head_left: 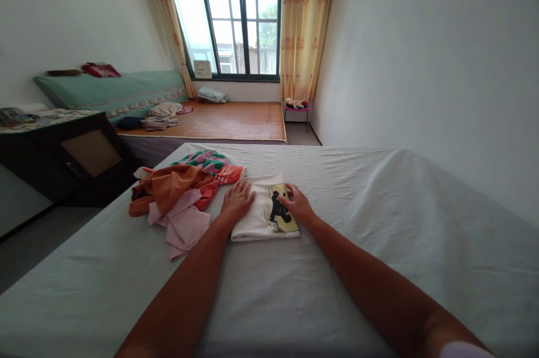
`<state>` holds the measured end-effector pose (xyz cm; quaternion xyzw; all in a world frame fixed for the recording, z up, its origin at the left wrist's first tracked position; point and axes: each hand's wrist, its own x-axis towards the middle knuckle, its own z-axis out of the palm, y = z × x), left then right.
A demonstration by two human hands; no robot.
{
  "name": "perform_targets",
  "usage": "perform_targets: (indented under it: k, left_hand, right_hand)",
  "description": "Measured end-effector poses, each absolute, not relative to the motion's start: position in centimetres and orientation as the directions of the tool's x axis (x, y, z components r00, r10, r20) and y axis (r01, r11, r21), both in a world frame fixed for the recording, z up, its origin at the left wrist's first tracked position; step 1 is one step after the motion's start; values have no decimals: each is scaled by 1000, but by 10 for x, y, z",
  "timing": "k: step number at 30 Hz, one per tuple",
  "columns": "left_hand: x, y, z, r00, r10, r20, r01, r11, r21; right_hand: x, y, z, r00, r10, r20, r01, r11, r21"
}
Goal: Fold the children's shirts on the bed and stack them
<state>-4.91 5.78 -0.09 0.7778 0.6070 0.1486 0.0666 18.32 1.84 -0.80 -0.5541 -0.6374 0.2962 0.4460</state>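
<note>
Location type: a home, bedroom section. Identifying features: a low bed with a brown mat [236, 119] and a green-covered headboard [126, 91]; patterned yellow curtains [306, 27] beside a large window [244, 38]; a dark cabinet [90, 147] near the bed; striped clothes [160, 123] lying on the mat; a pale sheet [357, 302] covering the foreground surface

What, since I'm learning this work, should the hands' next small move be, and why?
Probably a light smoothing press: the white garment lies folded, the left hand rests palm-down on it, and the right hand touches its print.
</note>
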Motion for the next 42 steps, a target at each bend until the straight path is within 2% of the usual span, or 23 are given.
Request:
perform_targets:
  k: [7,12,15,18,24,26,28,31,34,36,38,40,42]
  left_hand:
    - [-47,66,-1,206,962,179,923,-252,290]
    - [-45,65,2,207,960,187,919,-257,299]
    - [-43,59,3,221,958,183,921,-267,284]
    - [-41,55,2,228,954,192,920,-276,277]
    - [-46,65,-2,237,937,257,879,-320,355]
    - [-51,74,-2,246,923,296,841,-355,407]
    - [-57,83,-1,236,924,301,826,-354,439]
    - [-63,92,-3,258,942,215,881,-321,348]
    - [-60,96,-4,255,960,112,946,-272,175]
    - [-56,97,-2,211,976,56,972,-216,97]
    - [-51,99,0,179,984,16,983,-180,49]
    - [-49,101,1,174,985,10,984,-174,19]
    - [-50,104,0,180,983,21,984,-180,8]
  right_hand:
    - [187,36,-13,33,972,233,382,203,-901]
    - [187,36,0,32,997,70,129,65,-990]
    - [186,28,14,-110,993,-40,-3,-41,-999]
    - [183,20,23,-244,967,-69,40,-61,-997]
    - [165,8,20,-82,989,124,226,139,-964]
    - [162,9,21,-82,992,101,196,116,-974]
    - [168,13,28,-45,998,47,82,50,-995]
    - [207,23,54,69,997,17,-111,24,-994]
    - [280,24,84,118,988,97,-152,114,-982]
    - [341,16,97,170,975,146,-116,167,-979]
    - [403,5,99,232,965,120,14,120,-993]
    - [459,-9,92,372,923,100,288,-12,-958]
    - [505,-21,78,540,824,172,598,-231,-768]
